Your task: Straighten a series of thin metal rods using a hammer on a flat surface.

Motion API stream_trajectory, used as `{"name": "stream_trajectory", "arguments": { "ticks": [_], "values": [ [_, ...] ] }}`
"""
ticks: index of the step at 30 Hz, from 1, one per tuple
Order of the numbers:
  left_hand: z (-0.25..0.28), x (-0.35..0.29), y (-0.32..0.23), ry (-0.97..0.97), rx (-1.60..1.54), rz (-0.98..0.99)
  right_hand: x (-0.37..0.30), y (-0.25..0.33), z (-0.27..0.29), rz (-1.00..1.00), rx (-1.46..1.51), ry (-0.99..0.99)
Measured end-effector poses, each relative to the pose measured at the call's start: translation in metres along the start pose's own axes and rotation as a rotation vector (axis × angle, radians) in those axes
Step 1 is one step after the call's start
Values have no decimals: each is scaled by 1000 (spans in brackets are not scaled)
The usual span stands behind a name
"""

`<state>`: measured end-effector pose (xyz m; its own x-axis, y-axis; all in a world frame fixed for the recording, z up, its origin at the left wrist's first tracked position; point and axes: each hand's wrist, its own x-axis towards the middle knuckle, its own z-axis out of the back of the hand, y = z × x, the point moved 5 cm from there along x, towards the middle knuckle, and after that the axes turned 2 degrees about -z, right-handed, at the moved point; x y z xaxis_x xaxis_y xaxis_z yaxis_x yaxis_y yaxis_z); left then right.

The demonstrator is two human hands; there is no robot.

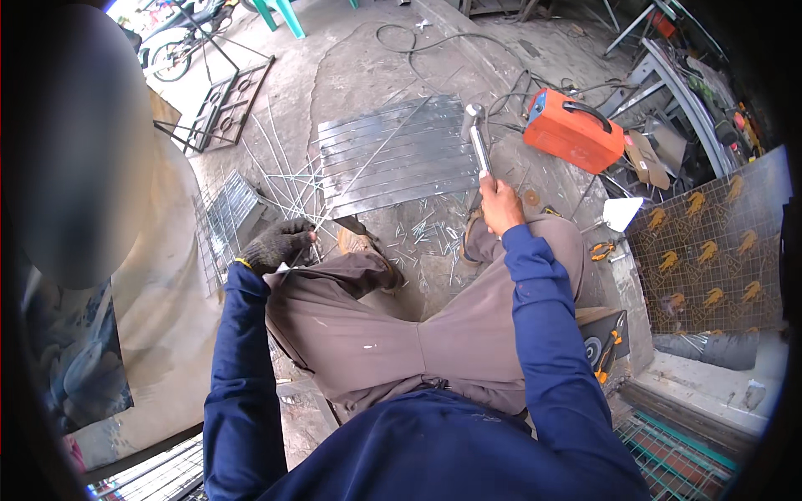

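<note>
My left hand [281, 245], in a dark knitted glove with bare fingertips, pinches the near end of a thin metal rod [376, 161]. The rod slants away across a grey metal plate [418, 179] marked with parallel lines, lying on the ground past my feet. My bare right hand [501, 204] is wrapped round the handle of a hammer [479, 149]. The hammer's head points up and away, by the plate's right edge. Short cut rod pieces [428, 234] are scattered between my shoes. Several long rods [284, 171] fan out left of the plate.
To the right stand an orange welding machine [572, 131] with cables [493, 37], orange-handled pliers [601, 250] and a patterned board [710, 250]. A cloth-like sheet [167, 317] spreads at left. Farther off are a metal frame [238, 108], a motorcycle [171, 60] and a green chair [288, 17].
</note>
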<state>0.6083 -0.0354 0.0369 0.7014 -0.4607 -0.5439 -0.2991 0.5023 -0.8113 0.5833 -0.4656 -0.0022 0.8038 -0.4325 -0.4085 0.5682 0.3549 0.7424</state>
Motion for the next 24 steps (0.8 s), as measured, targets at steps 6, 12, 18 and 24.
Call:
{"name": "stream_trajectory", "arguments": {
  "ticks": [6,12,18,24],
  "values": [
    [74,-17,45,-88,-92,89,14,-17,-9,177,-68,-75],
    [79,-54,77,-129,-74,173,4,-5,-7,49,-9,-13],
    [85,-92,103,-120,-126,191,28,-23,-11,180,9,-79],
    [84,-101,116,-146,24,186,11,33,-7,503,59,-259]
  ]
}}
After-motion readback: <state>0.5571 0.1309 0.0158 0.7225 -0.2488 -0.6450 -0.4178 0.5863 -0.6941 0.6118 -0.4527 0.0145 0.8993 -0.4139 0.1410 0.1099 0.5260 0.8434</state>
